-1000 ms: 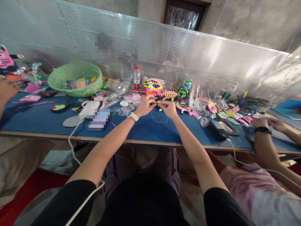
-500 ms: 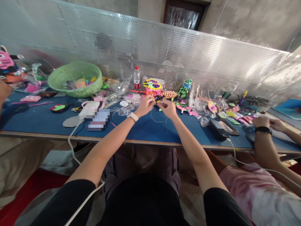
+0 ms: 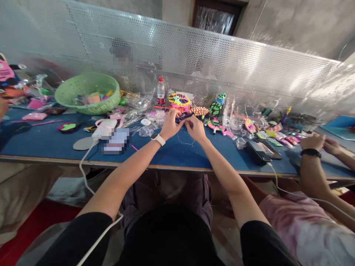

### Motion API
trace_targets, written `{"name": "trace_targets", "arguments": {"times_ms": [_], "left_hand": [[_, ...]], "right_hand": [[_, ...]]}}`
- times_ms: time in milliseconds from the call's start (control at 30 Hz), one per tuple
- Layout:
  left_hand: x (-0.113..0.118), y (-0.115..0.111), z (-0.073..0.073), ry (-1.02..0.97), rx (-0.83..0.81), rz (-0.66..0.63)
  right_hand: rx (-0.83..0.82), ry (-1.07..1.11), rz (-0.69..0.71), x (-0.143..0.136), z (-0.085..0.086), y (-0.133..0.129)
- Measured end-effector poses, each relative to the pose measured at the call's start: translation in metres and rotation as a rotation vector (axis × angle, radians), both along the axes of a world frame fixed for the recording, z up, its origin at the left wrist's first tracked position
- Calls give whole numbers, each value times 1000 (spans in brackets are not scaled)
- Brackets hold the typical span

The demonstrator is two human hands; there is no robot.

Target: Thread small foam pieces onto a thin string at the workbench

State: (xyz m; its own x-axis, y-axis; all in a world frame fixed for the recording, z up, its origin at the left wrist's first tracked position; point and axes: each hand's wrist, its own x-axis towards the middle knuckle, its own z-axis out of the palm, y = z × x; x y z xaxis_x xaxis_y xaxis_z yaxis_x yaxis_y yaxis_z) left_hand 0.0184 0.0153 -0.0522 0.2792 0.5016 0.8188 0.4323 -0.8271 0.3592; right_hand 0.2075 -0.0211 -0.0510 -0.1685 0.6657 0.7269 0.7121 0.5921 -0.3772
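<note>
My left hand [image 3: 170,126] is closed around a slim dark purple piece [image 3: 185,117], which lies slantwise between my two hands. At its near side, my right hand [image 3: 195,130] has its fingers pinched together against the piece; whatever tiny thing sits between those fingertips is hidden. A thin pale thread [image 3: 185,143] hangs below the hands and loops onto the blue tabletop [image 3: 177,157]. Just beyond my hands lie a yellow-and-purple foam figure [image 3: 179,99], a tan bumpy piece [image 3: 199,111] and a green-and-black turtle-like figure [image 3: 215,108].
A green basket [image 3: 88,109] stands at the left, near a white power bank [image 3: 105,129] and a phone [image 3: 115,142]. A red-capped bottle [image 3: 161,91] is behind my left hand. To the right sits a black box-like device [image 3: 257,153]; a co-worker's hands [image 3: 313,142] are farther right.
My left hand has turned, and the dark purple piece now shows more between my hands. My right hand has shifted slightly left, its fingertips closer to the piece.
</note>
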Motion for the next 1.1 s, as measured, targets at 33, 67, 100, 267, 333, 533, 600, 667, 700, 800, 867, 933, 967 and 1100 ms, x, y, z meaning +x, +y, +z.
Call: {"name": "trace_targets", "arguments": {"times_ms": [33, 67, 100, 267, 333, 533, 600, 667, 700, 800, 867, 933, 967, 1100], "left_hand": [[-1, -1, 1, 21, 20, 8], [-2, -2, 3, 55, 39, 13], [-3, -3, 4, 93, 54, 17], [-4, -5, 8, 145, 42, 46], [-4, -4, 7, 140, 31, 37], [-2, -4, 7, 149, 17, -21], [-2, -4, 7, 153, 17, -38], [-2, -4, 7, 162, 19, -51], [-2, -4, 7, 166, 16, -61], [-1, -4, 5, 154, -14, -110], [-1, -2, 4, 133, -38, -144], [0, 1, 3, 114, -71, -186], [0, 3, 3, 105, -98, -214], [-2, 8, 5, 54, -297, -353]], "right_hand": [[-2, 23, -7, 0, 0, 1], [-4, 43, -16, 0, 0, 1], [-7, 58, -22, 0, 0, 2], [-32, 98, -17, 1, 2, 2], [-44, 106, -14, 1, 3, 1], [-28, 100, 19, 4, 4, -1], [-14, 81, 23, 5, 4, -1], [3, 58, 31, 6, 4, -2], [11, 44, 36, 7, 4, -2], [36, -1, 47, 8, 6, -4], [51, -25, 42, 9, 6, -6], [61, -42, 38, 10, 6, -7], [64, -45, 38, 10, 6, -7], [78, -20, 54, 10, 6, -8]]}}
